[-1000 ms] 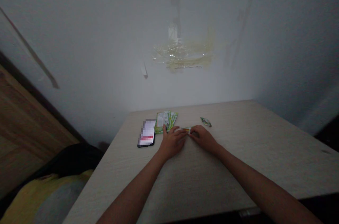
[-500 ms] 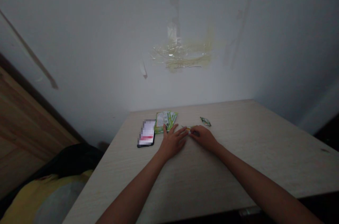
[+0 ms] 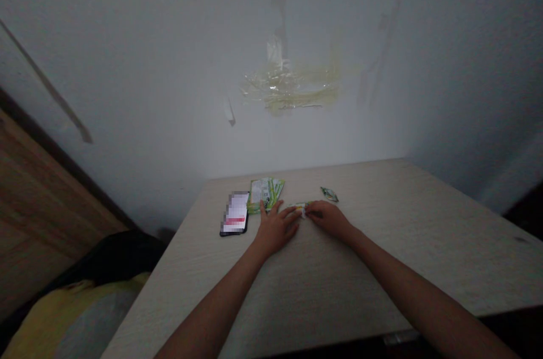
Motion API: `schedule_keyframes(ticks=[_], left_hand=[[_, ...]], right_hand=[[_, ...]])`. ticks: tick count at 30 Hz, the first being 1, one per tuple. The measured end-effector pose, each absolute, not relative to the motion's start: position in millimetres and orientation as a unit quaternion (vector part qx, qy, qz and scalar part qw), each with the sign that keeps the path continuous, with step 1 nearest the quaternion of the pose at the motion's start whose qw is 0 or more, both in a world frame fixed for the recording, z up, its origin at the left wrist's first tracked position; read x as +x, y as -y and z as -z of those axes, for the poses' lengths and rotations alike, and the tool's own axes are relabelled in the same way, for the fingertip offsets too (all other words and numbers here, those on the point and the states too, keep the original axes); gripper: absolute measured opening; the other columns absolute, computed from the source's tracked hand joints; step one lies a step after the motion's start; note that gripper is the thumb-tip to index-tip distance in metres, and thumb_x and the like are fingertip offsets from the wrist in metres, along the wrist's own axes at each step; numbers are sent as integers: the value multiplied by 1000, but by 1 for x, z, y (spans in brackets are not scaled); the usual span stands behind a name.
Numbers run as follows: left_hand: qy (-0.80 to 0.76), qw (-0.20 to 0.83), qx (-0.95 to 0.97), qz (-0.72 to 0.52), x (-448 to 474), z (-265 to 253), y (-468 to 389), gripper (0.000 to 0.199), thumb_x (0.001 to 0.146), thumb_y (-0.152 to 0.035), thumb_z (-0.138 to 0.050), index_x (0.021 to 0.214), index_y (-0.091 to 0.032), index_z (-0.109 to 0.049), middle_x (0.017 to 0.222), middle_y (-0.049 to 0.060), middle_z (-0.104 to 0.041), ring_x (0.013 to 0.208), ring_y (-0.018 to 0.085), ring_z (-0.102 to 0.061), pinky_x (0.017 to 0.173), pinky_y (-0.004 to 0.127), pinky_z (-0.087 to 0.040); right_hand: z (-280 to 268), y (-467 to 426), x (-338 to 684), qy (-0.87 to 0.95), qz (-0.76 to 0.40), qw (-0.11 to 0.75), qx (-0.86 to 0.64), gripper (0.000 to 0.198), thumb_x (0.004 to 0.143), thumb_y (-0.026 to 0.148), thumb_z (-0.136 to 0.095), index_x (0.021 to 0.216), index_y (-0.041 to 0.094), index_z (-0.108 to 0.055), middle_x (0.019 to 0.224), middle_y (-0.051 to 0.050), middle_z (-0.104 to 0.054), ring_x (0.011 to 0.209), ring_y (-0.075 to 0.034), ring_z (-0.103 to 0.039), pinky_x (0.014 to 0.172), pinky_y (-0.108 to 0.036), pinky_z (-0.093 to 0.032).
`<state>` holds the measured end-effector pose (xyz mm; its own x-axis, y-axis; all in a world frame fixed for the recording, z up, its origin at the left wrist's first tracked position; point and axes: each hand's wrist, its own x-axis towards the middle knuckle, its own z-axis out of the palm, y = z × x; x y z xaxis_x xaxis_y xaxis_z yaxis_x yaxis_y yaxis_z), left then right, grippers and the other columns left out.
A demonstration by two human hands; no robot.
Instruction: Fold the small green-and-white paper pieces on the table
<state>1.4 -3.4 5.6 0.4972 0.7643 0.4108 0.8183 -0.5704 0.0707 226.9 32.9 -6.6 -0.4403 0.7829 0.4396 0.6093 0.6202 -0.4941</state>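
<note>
Near one phone (image 3: 236, 213) — left hand (image 3: 275, 230) touches, right hand (image 3: 331, 220) pinches, one packet (image 3: 300, 208).

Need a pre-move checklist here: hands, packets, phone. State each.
1. Both hands at the near packet: ok, left hand and right hand meet at the near packet.
2. Right-hand grip secure: cannot tell, fingers hide it.
3. Left hand clear of the packet pile: cannot tell, fingertips overlap its near edge in view.
4. Phone clear of hands: ok, left of both.
5. Loose packet apart from the pile: ok.
</note>
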Motion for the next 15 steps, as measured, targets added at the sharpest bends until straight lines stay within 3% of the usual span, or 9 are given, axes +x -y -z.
schedule_keyframes(ticks=[15], left_hand=[[458, 95, -863, 189, 4, -7, 5, 36, 93, -46, -44, 128, -46, -53, 133, -4, -60, 133, 34, -39, 106, 77, 1]], right_hand=[[9, -39, 233, 862, -118, 301, -390, 20, 85, 23, -60, 97, 26, -76, 109, -4, -72, 100, -20, -65, 93, -36, -49]])
